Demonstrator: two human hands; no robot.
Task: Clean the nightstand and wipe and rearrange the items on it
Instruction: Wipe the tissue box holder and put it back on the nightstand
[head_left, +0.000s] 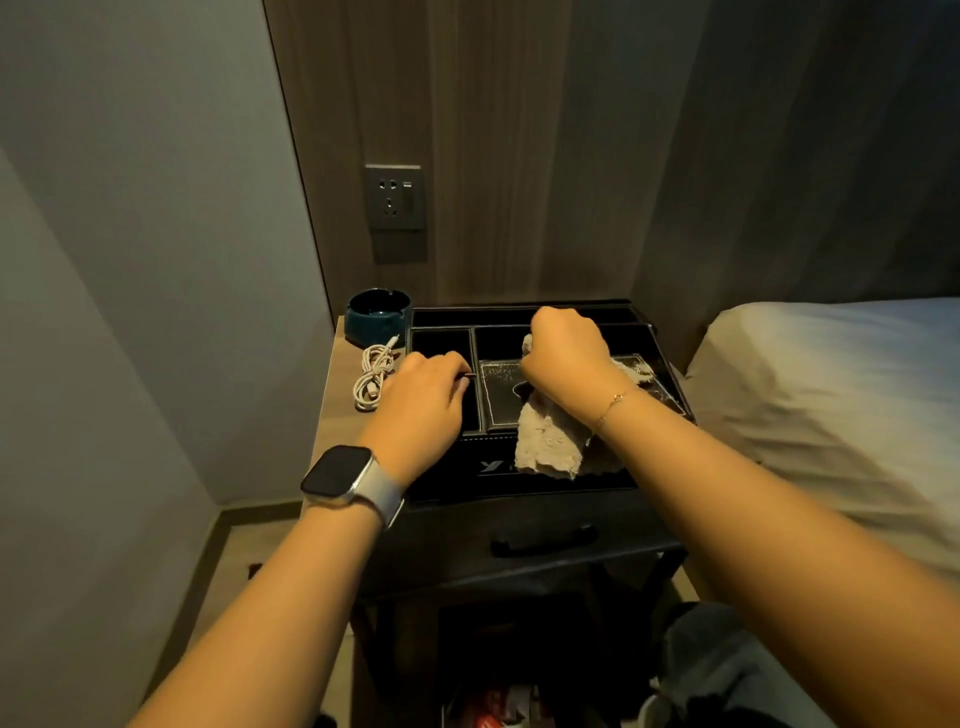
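Note:
A black leather organizer tray (524, 486) with several compartments covers most of the nightstand (335, 410). My left hand (423, 392) rests on its left side, fingers curled over the divider by the small compartment. My right hand (563, 356) grips a beige cloth (548, 441) in a fist over the tray's middle; the cloth hangs down over the tissue-box lid (498, 392) and the tray's front. A dark blue ashtray (378, 314) stands at the nightstand's back left corner. A coiled white charging cable (373, 376) lies in front of the ashtray.
A wall socket (395, 197) sits on the wood panel above the nightstand. A bed (831, 395) with a pale cover adjoins on the right. The nightstand has a drawer with a dark handle (543, 543). A grey wall closes in on the left.

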